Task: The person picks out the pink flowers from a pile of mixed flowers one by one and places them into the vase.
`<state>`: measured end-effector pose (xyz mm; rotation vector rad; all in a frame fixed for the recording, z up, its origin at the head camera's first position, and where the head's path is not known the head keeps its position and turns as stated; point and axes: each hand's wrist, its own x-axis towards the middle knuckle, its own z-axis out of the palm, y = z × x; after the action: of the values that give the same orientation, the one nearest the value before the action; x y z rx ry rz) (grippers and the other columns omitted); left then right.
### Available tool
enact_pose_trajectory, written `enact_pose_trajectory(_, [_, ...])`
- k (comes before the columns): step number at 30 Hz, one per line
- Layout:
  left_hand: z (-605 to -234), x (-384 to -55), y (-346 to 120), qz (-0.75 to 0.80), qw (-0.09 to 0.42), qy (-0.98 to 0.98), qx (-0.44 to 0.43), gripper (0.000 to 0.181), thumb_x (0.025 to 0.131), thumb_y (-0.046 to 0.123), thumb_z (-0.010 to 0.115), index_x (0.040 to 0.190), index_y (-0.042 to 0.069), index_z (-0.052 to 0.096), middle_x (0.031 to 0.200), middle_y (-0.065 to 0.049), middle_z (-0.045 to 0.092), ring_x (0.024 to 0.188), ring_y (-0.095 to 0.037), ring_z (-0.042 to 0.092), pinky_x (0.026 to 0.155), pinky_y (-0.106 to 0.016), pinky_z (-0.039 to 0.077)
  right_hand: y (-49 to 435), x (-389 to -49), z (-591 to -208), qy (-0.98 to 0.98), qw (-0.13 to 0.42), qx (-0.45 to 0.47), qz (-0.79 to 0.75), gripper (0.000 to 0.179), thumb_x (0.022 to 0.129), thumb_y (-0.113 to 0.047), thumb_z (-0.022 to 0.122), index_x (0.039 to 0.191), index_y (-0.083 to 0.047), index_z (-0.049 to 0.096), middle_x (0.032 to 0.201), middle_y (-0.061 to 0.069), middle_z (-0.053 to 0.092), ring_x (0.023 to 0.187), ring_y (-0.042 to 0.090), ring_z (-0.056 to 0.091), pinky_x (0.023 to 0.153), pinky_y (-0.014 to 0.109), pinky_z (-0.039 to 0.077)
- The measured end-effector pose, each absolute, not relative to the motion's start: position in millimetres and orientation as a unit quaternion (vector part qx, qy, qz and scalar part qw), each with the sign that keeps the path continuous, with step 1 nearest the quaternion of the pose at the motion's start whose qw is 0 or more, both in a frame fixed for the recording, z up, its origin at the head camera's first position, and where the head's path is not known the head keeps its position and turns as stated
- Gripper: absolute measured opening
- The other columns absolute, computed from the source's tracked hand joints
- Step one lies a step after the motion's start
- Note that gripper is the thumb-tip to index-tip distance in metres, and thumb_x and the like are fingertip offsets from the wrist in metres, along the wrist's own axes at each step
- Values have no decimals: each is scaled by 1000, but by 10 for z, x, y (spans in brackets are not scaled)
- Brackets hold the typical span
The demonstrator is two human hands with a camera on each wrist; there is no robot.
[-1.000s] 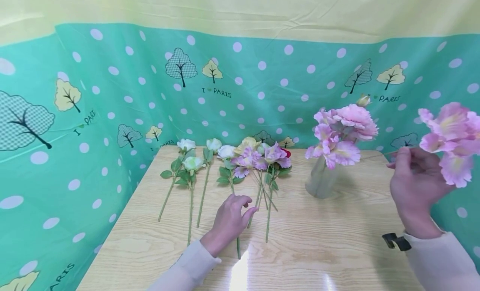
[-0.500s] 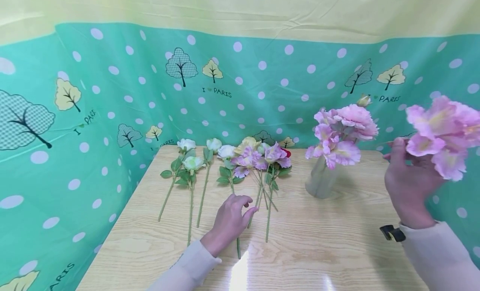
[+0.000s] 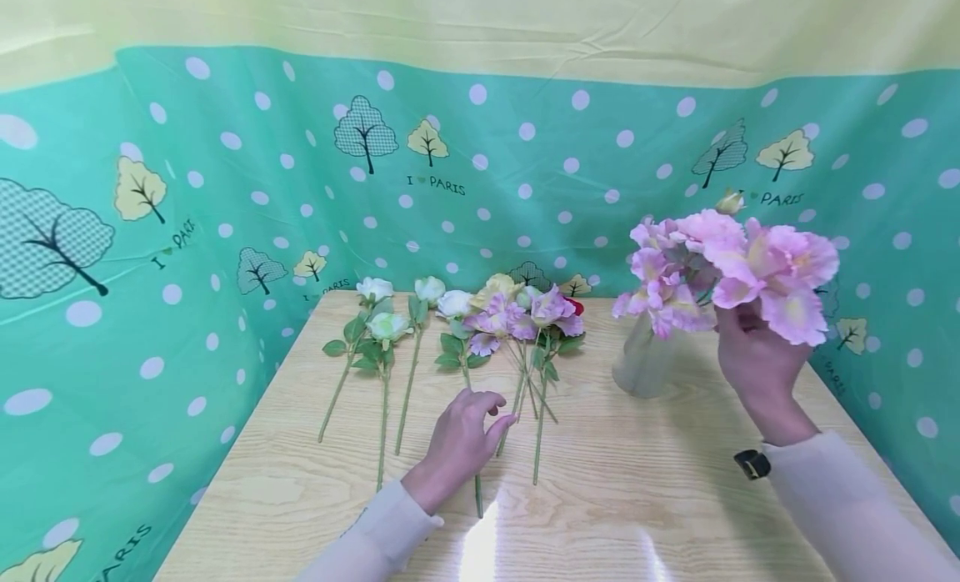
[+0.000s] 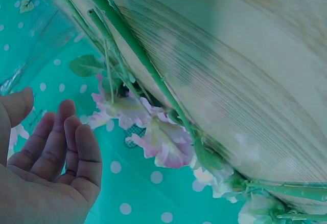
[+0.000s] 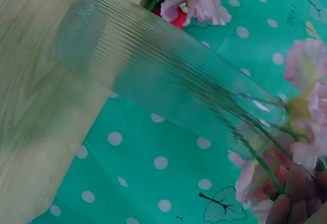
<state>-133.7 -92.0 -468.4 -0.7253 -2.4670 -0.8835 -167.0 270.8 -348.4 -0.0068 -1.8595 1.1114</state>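
In the head view my right hand (image 3: pixel 765 373) holds a pink iris-like flower (image 3: pixel 783 273) just below its bloom, beside the vase's mouth. The right wrist view shows its fingers (image 5: pixel 296 188) at a thin stem near the rim; whether that stem is inside cannot be seen. The clear ribbed vase (image 3: pixel 641 369) stands upright with several pink blooms (image 3: pixel 667 269) and a pale bud (image 3: pixel 729 202) in it. My left hand (image 3: pixel 461 436) hovers with loosely bent fingers over the lying stems, holding nothing; in the left wrist view its palm (image 4: pixel 46 193) shows.
Several white roses (image 3: pixel 388 325) lie left on the wooden table (image 3: pixel 600 499). Purple-pink flowers (image 3: pixel 498 319), a yellow flower (image 3: pixel 497 288) and a red flower (image 3: pixel 576 307) lie mid-table, stems towards the front. A green dotted cloth (image 3: pixel 525 190) encloses the back and sides.
My right hand has moved left from the table's right side, bringing the pink flower up against the vase's bouquet. My left hand has stayed in place.
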Motion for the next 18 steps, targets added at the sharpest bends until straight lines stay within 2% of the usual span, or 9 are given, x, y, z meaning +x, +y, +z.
enact_pose_trajectory(3, [-4685,-1336,-919,-316,213,-887,-261,20,88,21,82,100,7,74,87,-7,75,77,-18,62,64,-26,54,2694,-1726,-3534,-780,449,14,436,17,93,-10,69,104,1,63,69,-4,58,57,3,52,52,11,42])
enact_pose_trajectory(6, [-4685,-1336,-918,-316,214,-887,-261,20,88,20,82,100,7,74,86,-8,75,77,-18,62,63,-26,54,2674,-1765,-3578,-800,431,27,416,15,92,-9,68,101,1,61,69,3,59,57,4,51,52,12,41])
enact_pose_trajectory(9, [-4689,-1339,-915,-315,213,-888,-259,19,88,19,82,99,7,74,86,-8,74,77,-18,61,63,-25,53,2657,-1795,-3628,-829,408,22,382,8,90,-5,67,94,-3,60,69,6,59,59,4,50,54,12,39])
enact_pose_trajectory(13, [-4689,-1338,-912,-316,209,-889,-257,18,88,19,82,99,7,74,86,-8,74,77,-19,62,63,-24,53,2642,-1812,-3694,-854,376,19,359,10,91,-8,70,90,-6,60,65,7,57,57,6,47,50,16,36])
enact_pose_trajectory(16, [-4686,-1338,-909,-316,208,-889,-258,19,88,19,82,99,7,74,86,-8,74,77,-20,63,63,-25,54,2635,-1801,-3717,-859,370,18,353,12,92,-13,70,92,-6,60,64,7,54,56,8,46,48,19,36])
enact_pose_trajectory(18, [-4686,-1339,-909,-314,211,-889,-259,19,88,19,82,99,7,74,86,-8,74,77,-20,63,63,-25,54,2629,-1787,-3721,-859,373,12,351,12,92,-13,69,97,-3,62,66,7,55,61,10,48,51,21,37])
